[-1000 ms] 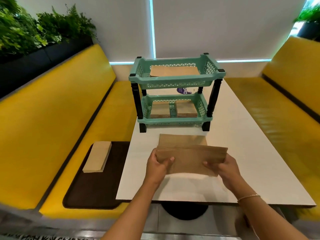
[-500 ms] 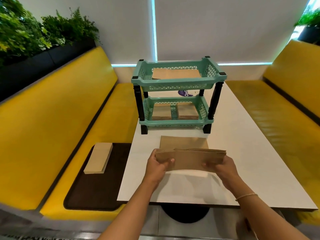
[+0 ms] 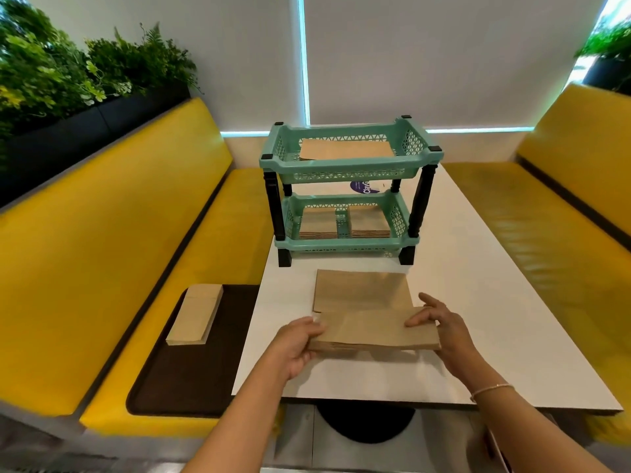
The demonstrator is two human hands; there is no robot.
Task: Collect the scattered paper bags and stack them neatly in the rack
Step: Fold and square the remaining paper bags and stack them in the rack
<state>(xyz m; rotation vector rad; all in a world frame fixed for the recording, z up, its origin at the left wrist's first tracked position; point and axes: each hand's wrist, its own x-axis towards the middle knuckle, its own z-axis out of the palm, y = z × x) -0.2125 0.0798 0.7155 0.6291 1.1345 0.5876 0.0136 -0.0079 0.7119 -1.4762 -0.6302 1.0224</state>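
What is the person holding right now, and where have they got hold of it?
A stack of paper bags, gripped at its two short ends: left hand on the left end, right hand on the right.

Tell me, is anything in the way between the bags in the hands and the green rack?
Only a flat paper bag lies on the table between the held stack and the rack. It is low, so lifting over it looks easy.
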